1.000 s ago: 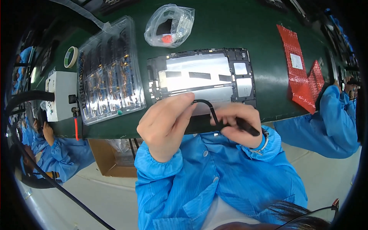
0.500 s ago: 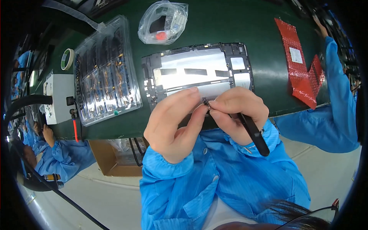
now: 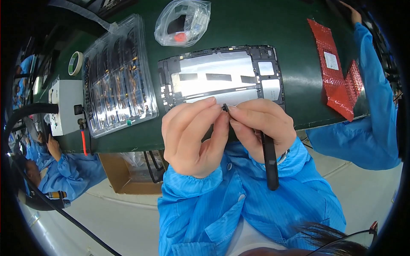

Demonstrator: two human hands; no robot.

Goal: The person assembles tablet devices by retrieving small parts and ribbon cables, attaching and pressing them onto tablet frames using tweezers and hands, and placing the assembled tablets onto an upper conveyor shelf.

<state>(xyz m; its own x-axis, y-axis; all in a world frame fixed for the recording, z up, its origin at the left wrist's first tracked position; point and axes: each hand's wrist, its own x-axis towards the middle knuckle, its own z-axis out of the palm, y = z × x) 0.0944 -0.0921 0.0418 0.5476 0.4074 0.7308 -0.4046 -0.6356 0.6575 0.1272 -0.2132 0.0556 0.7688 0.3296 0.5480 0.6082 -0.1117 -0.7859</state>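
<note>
1. Closest in, a long black tool [image 3: 270, 166] is kept tucked in the right hand [image 3: 265, 128], handle end pointed back at the blue coat [image 3: 252, 205]. Thumb and index are pinched up at the tips too.
2. A small dark part [image 3: 225, 107] is pinned between the fingertips of both hands, with the left hand [image 3: 190, 138] curled round, thumb against fingers. What exactly is being done to it can't be made out, so that bit gets judged as unfinished.
3. Just past that, the tablet-like body [image 3: 213, 66] is laid flat on the tabletop [image 3: 297, 49], its near edge hidden by the hands. Its inside is left exposed, so it's presumably not closed up yet.
4. Further out, the clear tray [image 3: 121, 81] is loaded with parts, the clear bag [image 3: 194, 27] is left unhandled, and so is the red bubble wrap [image 3: 331, 79].
</note>
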